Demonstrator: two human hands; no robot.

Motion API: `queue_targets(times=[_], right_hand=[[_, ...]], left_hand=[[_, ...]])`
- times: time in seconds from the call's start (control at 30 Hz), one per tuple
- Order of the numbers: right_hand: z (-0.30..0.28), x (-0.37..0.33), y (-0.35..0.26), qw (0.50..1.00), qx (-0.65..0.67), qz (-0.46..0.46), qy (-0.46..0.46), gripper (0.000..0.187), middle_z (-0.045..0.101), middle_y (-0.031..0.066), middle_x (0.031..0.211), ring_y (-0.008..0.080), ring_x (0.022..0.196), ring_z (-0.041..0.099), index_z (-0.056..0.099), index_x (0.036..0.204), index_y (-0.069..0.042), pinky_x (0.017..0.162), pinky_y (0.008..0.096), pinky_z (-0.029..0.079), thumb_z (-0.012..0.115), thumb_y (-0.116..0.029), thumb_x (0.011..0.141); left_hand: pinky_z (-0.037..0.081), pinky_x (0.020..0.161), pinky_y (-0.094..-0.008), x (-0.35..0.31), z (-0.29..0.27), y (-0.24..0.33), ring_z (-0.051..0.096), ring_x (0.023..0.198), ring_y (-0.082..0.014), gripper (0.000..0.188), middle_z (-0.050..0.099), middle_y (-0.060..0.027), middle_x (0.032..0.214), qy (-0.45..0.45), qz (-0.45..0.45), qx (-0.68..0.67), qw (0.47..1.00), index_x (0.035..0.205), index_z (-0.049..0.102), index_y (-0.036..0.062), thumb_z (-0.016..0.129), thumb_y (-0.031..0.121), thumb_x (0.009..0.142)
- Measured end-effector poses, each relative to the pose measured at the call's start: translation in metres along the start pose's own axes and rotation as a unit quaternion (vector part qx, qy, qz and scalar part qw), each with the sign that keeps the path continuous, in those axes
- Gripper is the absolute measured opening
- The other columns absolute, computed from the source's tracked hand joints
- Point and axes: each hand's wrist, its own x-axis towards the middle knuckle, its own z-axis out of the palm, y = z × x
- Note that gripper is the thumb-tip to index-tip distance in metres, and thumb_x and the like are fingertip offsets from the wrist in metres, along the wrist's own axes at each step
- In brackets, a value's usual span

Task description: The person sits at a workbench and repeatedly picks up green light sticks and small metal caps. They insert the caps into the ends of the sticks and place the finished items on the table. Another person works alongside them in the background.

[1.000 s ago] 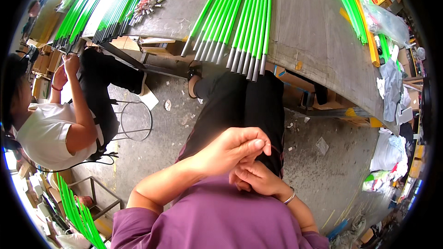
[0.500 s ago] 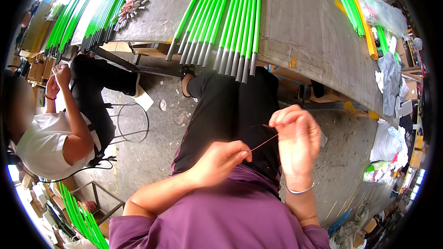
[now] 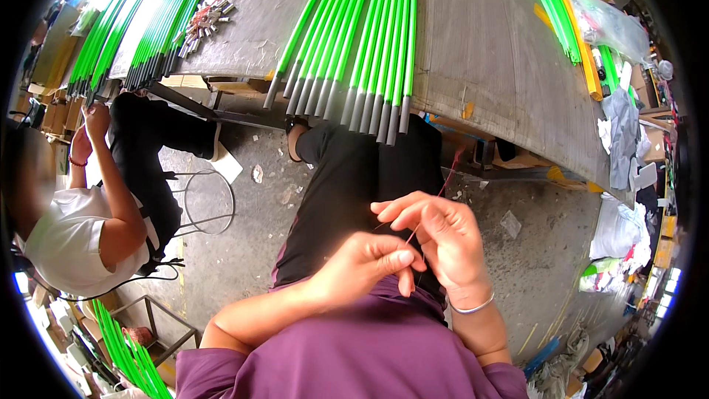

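fine red thread [image 3: 450, 171], strung between two bare hands, above black trousers [image 3: 341, 177].
hair-thin, reddish, slanting up from the left hand [image 3: 369, 260], past the right, to a small darker tuft; partly hidden by fingers. left: closed in a thumb-and-finger pinch on the thread. right hand [image 3: 452, 247]: half open, with loosely curved fingers; cannot tell whether gripping it. beyond: grey-tipped green rods [image 3: 388, 29] on a table [image 3: 480, 44].

On the table's [image 3: 480, 44] near side, the left hand [image 3: 367, 264] pinches a thin red thread [image 3: 414, 232]; the right hand [image 3: 447, 240], fingers curved, is just beside it. Green rods [image 3: 362, 37] overhang the table's near edge. A co-worker [image 3: 77, 233] sits near the table's left end; a plastic bag [image 3: 609, 26] lies toward its right.
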Motion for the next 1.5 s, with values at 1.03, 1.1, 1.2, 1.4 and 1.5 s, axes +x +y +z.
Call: queue_targets(times=[1.03, 1.1, 1.2, 1.4, 1.5], right_hand=[[-0.013, 0.06, -0.009, 0.997, -0.034, 0.067, -0.033, 0.037, 0.062, 0.0032, 0.079, 0.0081, 0.072, 0.054, 0.062, 0.085, -0.002, 0.067, 0.0223, 0.044, 0.051, -0.035, 0.097], [-0.015, 0.062, -0.009, 0.997, -0.069, 0.031, 0.018, 0.038, 0.061, 0.0023, 0.08, 0.0077, 0.072, 0.053, 0.062, 0.088, -0.003, 0.067, 0.0222, 0.043, 0.052, -0.038, 0.096], [-0.017, 0.069, -0.012, 0.995, -0.047, 0.024, 0.08, 0.036, 0.057, -0.0009, 0.077, 0.0068, 0.07, 0.05, 0.061, 0.088, -0.005, 0.066, 0.0226, 0.043, 0.056, -0.041, 0.094], [-0.017, 0.076, -0.009, 0.995, 0.039, 0.025, 0.092, 0.023, 0.053, -0.0028, 0.073, 0.0067, 0.065, 0.048, 0.059, 0.084, -0.007, 0.065, 0.0237, 0.043, 0.06, -0.029, 0.093], [-0.022, 0.058, -0.012, 0.994, 0.017, 0.032, 0.103, 0.027, 0.053, 0.0007, 0.075, 0.0093, 0.068, 0.048, 0.06, 0.091, -0.003, 0.065, 0.0264, 0.043, 0.06, -0.03, 0.093]], left_hand=[[0.047, 0.084, -0.0294, -0.006, -0.01, -0.013, 0.062, 0.084, -0.0143, 0.032, 0.067, -0.0086, 0.082, -0.049, -0.019, -0.03, 0.998, 0.106, 0.063, -0.0051, 0.045, 0.021, 0.1], [0.047, 0.079, -0.0281, -0.005, -0.011, -0.009, 0.062, 0.079, -0.0136, 0.033, 0.066, -0.0091, 0.079, -0.039, -0.028, -0.064, 0.997, 0.104, 0.063, -0.0052, 0.045, 0.023, 0.101], [0.047, 0.075, -0.0274, -0.004, -0.009, -0.005, 0.062, 0.075, -0.0132, 0.034, 0.065, -0.009, 0.076, -0.036, -0.019, -0.095, 0.995, 0.102, 0.063, -0.0048, 0.044, 0.024, 0.101], [0.045, 0.074, -0.0234, -0.004, -0.006, -0.003, 0.058, 0.072, -0.0084, 0.037, 0.064, -0.0046, 0.072, -0.034, -0.028, -0.08, 0.996, 0.1, 0.063, -0.0039, 0.047, 0.029, 0.1], [0.045, 0.073, -0.0233, -0.003, -0.005, 0.001, 0.058, 0.071, -0.0082, 0.036, 0.064, -0.0044, 0.071, -0.026, -0.039, -0.075, 0.996, 0.099, 0.063, -0.0037, 0.047, 0.029, 0.1]])
